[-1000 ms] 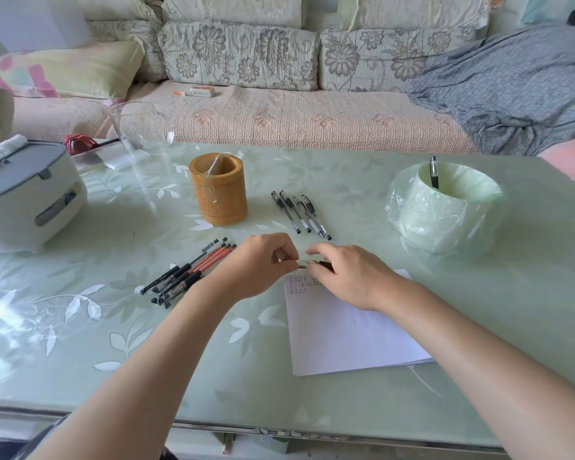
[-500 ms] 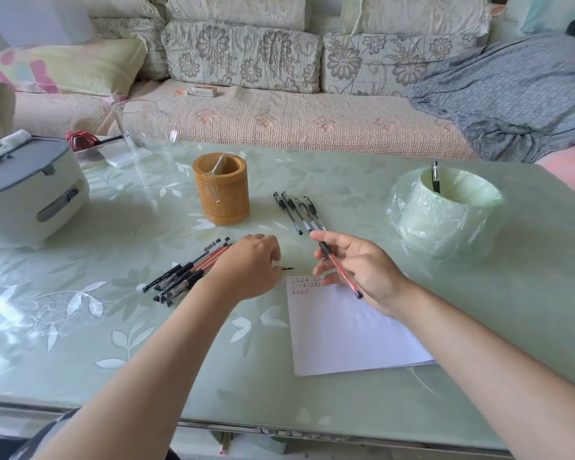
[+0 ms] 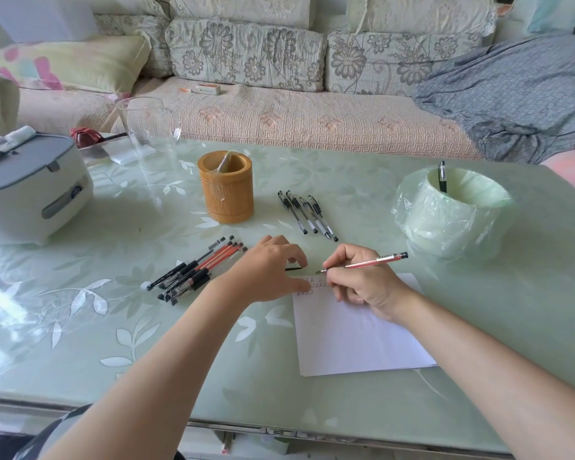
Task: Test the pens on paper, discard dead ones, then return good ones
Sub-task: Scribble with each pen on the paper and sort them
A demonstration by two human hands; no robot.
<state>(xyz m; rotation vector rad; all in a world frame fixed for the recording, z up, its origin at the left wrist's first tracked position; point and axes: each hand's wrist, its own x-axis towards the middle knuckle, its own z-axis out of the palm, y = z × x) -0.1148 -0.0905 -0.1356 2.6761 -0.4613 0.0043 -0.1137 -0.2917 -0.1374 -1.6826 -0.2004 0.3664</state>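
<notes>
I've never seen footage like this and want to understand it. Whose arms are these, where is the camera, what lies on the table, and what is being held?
No machine here: a person works with bare hands, filmed by a camera worn on their head, looking down. The right hand holds a red pen, tip near the top edge of the white paper. The left hand seems to pinch a small black cap. On the table lie a bunch of pens, four black pens in a row, a wooden pen holder, and a bag-lined bin with one pen standing in it.
</notes>
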